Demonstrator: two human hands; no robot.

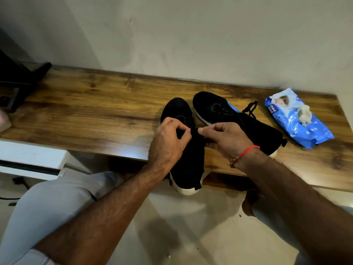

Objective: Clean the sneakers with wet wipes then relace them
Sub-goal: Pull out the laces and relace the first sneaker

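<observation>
Black sneaker (188,150), white-soled, both hands pinching its lace.

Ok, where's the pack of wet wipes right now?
In the head view, the pack of wet wipes lies at the right end of the wooden table, just right of the far sneaker, with a crumpled wipe on top.

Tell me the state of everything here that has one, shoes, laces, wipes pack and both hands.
Near sneaker: upright on the wooden shelf, heel overhanging the front edge.
Its lace: pinched between both hands, not tied.
Far sneaker: on the shelf, lace loose beside it.
Wipes pack: open, a crumpled wipe at its opening.
Left hand: pinching the lace.
Right hand: pinching the lace.
</observation>
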